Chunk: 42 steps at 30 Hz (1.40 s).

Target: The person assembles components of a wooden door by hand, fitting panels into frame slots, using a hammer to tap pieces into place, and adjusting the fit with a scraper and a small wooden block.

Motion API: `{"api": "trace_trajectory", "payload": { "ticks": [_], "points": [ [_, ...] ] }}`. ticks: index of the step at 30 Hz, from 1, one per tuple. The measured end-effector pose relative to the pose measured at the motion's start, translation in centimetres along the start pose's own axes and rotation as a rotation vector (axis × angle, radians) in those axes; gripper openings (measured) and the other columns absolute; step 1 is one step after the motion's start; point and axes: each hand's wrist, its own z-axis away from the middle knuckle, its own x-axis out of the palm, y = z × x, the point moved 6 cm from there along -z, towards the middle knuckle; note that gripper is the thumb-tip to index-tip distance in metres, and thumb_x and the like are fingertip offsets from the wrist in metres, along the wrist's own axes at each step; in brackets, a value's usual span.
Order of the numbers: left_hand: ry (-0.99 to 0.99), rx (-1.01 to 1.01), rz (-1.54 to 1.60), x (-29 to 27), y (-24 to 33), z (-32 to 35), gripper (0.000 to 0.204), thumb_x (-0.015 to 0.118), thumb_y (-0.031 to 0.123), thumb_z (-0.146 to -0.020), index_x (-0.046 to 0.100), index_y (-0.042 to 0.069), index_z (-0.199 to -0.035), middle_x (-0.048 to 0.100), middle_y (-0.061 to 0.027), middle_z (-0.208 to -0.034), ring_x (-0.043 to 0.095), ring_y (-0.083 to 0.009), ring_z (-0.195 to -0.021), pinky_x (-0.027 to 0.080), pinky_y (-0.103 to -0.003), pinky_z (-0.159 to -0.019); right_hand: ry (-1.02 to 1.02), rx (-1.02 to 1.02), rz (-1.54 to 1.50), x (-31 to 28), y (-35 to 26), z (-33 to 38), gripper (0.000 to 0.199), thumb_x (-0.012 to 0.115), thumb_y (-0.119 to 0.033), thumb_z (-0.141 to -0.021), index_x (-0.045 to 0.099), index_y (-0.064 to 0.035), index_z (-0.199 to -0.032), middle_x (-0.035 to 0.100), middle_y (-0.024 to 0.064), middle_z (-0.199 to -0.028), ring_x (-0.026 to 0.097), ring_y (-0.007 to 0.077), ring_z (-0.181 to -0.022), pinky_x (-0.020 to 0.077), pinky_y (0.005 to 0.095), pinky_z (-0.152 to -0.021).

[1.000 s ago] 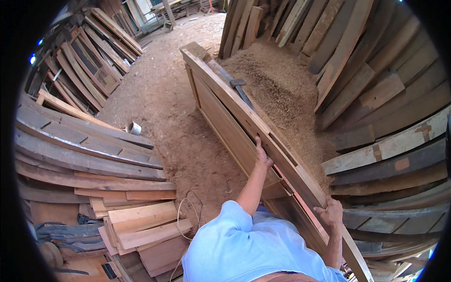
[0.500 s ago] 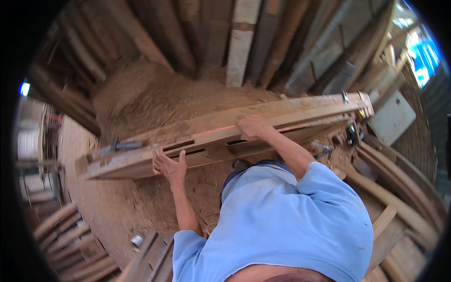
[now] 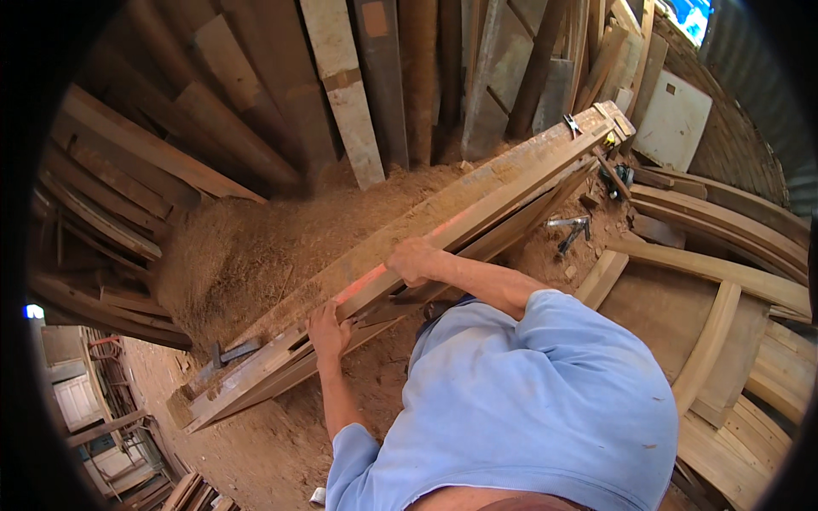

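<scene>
A long wooden frame (image 3: 477, 204) stands on edge and runs from lower left to upper right across the sawdust-strewn floor. My left hand (image 3: 328, 330) grips its near edge low down, fingers curled over the wood. Further up the same edge, my right hand (image 3: 411, 258) is closed over the top, beside a reddish strip. A metal clamp (image 3: 227, 353) bites the frame's lower end, and another clamp (image 3: 572, 126) sits at its far end. My light blue shirt fills the lower middle of the view.
A sawdust heap (image 3: 256, 247) lies behind the frame. Many planks (image 3: 341, 94) lean on the wall beyond. Curved wooden pieces (image 3: 707, 341) are stacked at the right, with a white board (image 3: 673, 119) above them. Hand tools (image 3: 569, 230) lie on the ground.
The view has swung, so the frame now slants more steeply from lower left to upper right. Both hands have stayed on its near edge.
</scene>
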Motion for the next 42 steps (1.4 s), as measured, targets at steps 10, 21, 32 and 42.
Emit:
{"api": "trace_trajectory", "payload": {
  "ticks": [10, 21, 32, 42],
  "points": [
    [0.063, 0.074, 0.057, -0.5, -0.5, 1.0, 0.055, 0.089, 0.024, -0.072, 0.065, 0.010, -0.120, 0.064, -0.0166, -0.127, 0.055, -0.0351, -0.125, 0.040, -0.050, -0.103, 0.017, 0.035, 0.009, 1.2, -0.3, -0.1, 0.026, 0.073, -0.012, -0.067, 0.079, -0.0072, -0.092, 0.076, 0.0170, -0.093, 0.074, 0.0356, -0.093, 0.0581, 0.0468, -0.078],
    [0.003, 0.070, 0.004, 1.5, 0.2, 1.2, 0.050, 0.086, 0.024, -0.076, 0.065, 0.010, -0.120, 0.065, -0.0134, -0.126, 0.054, -0.0345, -0.126, 0.037, -0.053, -0.108, 0.067, -0.007, 0.010, 3.0, -0.4, 1.2, 0.026, 0.068, -0.011, -0.070, 0.074, -0.0043, -0.094, 0.074, 0.0206, -0.093, 0.071, 0.0406, -0.094, 0.0562, 0.0514, -0.078],
    [-0.055, 0.243, -0.032, 2.9, 6.0, -1.2, 0.051, 0.086, 0.020, -0.071, 0.060, 0.007, -0.113, 0.067, -0.0147, -0.108, 0.063, -0.0359, -0.109, 0.048, -0.049, -0.093, 0.017, 0.036, 0.026, 4.1, -0.2, 0.3, 0.025, 0.073, -0.013, -0.067, 0.077, -0.0047, -0.090, 0.076, 0.0184, -0.094, 0.073, 0.0364, -0.093, 0.0570, 0.0470, -0.077],
    [-0.151, 0.203, -0.047, 2.9, 6.4, -2.1, 0.048, 0.086, 0.027, -0.072, 0.061, 0.006, -0.107, 0.067, -0.0169, -0.107, 0.064, -0.0381, -0.107, 0.049, -0.049, -0.091, 0.373, 0.147, -0.166, 0.5, 1.5, 5.7, 0.047, 0.072, -0.029, -0.083, 0.065, -0.0047, -0.123, 0.066, 0.0217, -0.123, 0.059, 0.0395, -0.121, 0.0431, 0.0488, -0.108]
  ]
}}
